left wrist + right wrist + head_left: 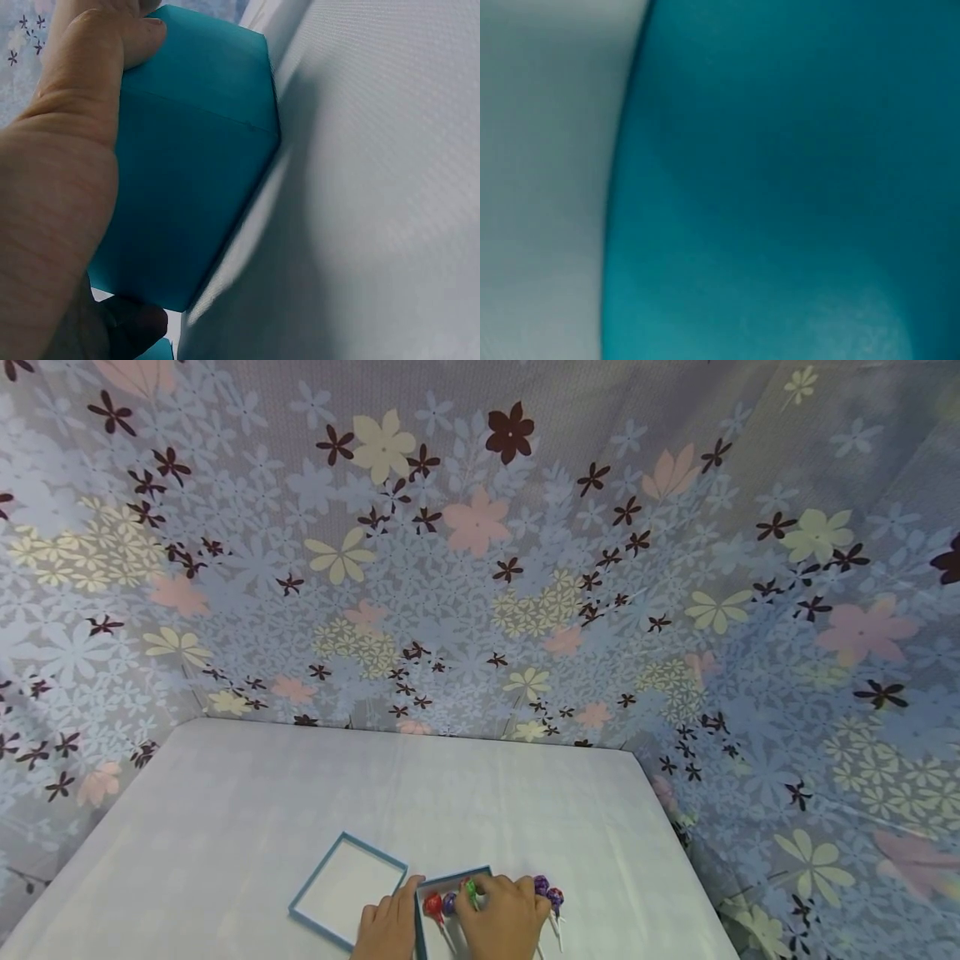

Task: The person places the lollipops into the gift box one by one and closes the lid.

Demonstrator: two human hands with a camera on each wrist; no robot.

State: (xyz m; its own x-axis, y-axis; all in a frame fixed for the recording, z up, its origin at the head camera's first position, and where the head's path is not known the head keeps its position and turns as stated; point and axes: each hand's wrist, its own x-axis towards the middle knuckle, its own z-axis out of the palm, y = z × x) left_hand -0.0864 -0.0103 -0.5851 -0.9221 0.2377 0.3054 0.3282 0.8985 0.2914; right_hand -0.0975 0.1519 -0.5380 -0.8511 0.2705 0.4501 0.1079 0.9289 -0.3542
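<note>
A teal-edged box (420,923) with a white inside stands at the front of the table. My left hand (391,921) grips its left side; in the left wrist view that hand (64,161) spans the teal wall of the box (187,180). Inside lie a red lollipop (432,904) and a purple lollipop (449,904), side by side. My right hand (507,917) is over the box and pinches a green-wrapped lollipop (470,888), its stick hidden by the hand. A teal box wall (780,180) fills most of the right wrist view, with no fingers showing.
Left of the box lies a teal-rimmed white lid (343,885). Just right of my right hand, purple lollipops (555,897) lie on the white-covered table (525,802), their white sticks toward me. A flowered cloth (480,568) hangs behind and at the sides.
</note>
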